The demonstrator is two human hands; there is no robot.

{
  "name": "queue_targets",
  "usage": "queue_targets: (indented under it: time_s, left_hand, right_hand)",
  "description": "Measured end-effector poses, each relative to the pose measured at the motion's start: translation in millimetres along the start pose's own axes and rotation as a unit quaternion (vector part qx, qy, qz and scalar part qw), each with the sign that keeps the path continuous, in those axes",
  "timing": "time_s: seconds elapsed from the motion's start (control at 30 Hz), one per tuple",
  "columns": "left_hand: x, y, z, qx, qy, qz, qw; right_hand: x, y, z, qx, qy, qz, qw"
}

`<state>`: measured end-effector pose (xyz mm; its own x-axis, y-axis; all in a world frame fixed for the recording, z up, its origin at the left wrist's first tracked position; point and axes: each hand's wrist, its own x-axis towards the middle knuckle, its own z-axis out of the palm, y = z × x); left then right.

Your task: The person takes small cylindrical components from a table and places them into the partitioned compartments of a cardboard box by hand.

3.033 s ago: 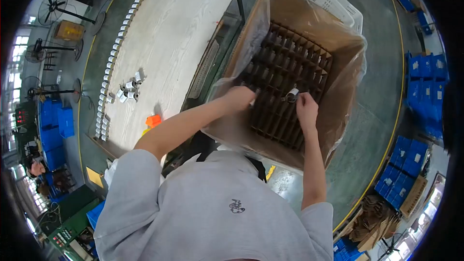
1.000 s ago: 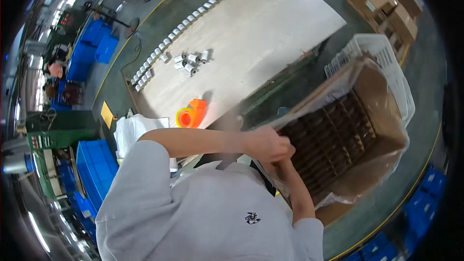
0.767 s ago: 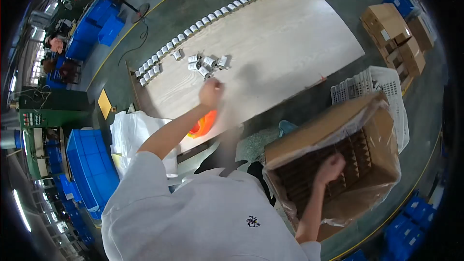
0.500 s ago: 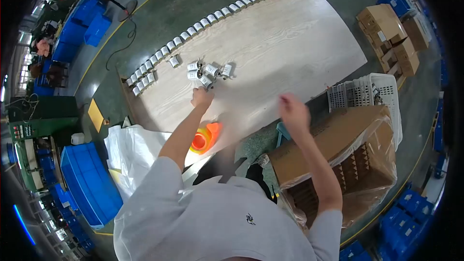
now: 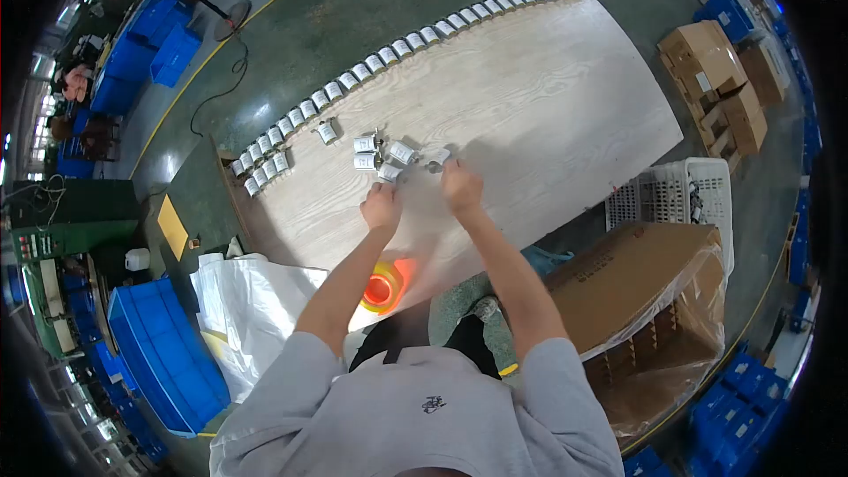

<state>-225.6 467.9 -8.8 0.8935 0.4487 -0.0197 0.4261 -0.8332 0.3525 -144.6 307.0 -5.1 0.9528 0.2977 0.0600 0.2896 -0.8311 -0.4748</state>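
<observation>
My left hand (image 5: 382, 207) has its fingers curled, just in front of a small silver cylinder with a white label (image 5: 389, 171); what its fingertips hold, if anything, is hidden. To the right, my right hand (image 5: 462, 185) is closed at the edge of another labelled metal cylinder (image 5: 437, 159), slightly blurred. Between and beyond the hands lies a loose group of similar cylinders (image 5: 365, 161), some with a short shaft or wire end showing. One more cylinder (image 5: 328, 132) stands apart, nearer the long row (image 5: 387, 56) along the table's far edge.
The pale wooden table (image 5: 530, 115) carries an orange-yellow tape roll or dispenser (image 5: 380, 290) at its near edge. A large carton (image 5: 618, 269) and white plastic crates (image 5: 711, 203) stand right. White plastic sheeting (image 5: 256, 300) and a blue bin (image 5: 163, 353) are at left.
My right hand has swung from beside the carton, inward over the table to the rightmost cylinder of the group. My left hand stays close to the group's near side. The view has shifted slightly.
</observation>
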Motion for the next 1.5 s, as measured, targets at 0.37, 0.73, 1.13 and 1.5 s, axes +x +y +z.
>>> queue_targets:
  time_s: [0.37, 0.73, 1.13, 1.5]
  left_hand:
    - [-100.5, 214.5, -139.6, -0.315, -0.101, 0.447, 0.831]
    - [-331.6, 347.9, -20.7, 0.138, -0.436, 0.673, 0.581]
    - [-336.9, 314.4, 47.4, 0.226, -0.441, 0.683, 0.537]
    - [-342.4, 313.4, 41.7, 0.257, -0.418, 0.696, 0.524]
  right_hand:
    - [-186.7, 89.5, -335.3, 0.061, 0.363, 0.106, 0.924]
    - [-470.0, 197.5, -327.6, 0.055, 0.311, 0.45, 0.835]
    - [-509.0, 196.5, -285.3, 0.09, 0.282, 0.374, 0.879]
    - [-508.9, 203.4, -284.7, 0.107, 0.249, 0.384, 0.883]
